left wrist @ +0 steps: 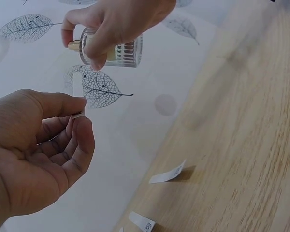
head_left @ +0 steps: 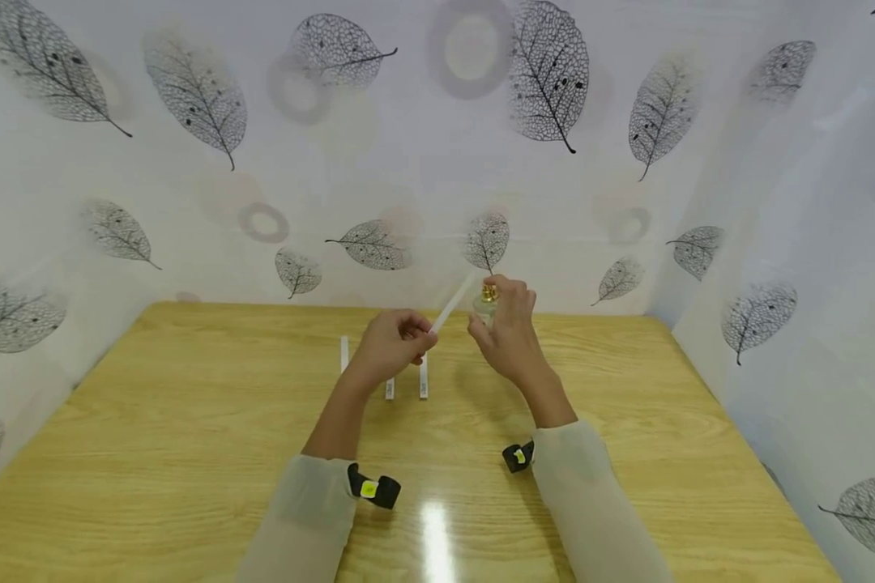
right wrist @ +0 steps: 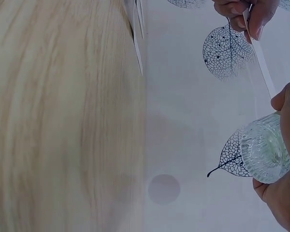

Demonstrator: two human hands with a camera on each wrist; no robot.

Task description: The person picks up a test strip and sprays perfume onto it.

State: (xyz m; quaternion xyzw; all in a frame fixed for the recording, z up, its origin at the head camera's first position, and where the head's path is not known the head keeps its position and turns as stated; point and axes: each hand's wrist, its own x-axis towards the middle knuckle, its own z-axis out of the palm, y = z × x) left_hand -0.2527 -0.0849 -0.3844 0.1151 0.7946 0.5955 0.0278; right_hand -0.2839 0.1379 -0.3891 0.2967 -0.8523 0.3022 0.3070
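Note:
Between thumb and fingertips, my left hand (head_left: 397,344) pinches one end of a white paper test strip (head_left: 452,304), which slants up to the right. My right hand (head_left: 509,332) grips a clear ribbed glass perfume bottle (left wrist: 130,52) above the table, its index finger on the gold spray top (head_left: 488,292). In the left wrist view the spray top (left wrist: 74,45) points left, just above the strip's free end (left wrist: 77,83). The bottle's thick base (right wrist: 266,150) faces the right wrist camera. Whether any spray comes out cannot be seen.
Several more white strips lie on the wooden table (head_left: 437,453), among them a left one (head_left: 344,353) and a right one (head_left: 424,380); my left hand partly covers them. A leaf-patterned white cloth (head_left: 408,178) stands behind the table and along its sides.

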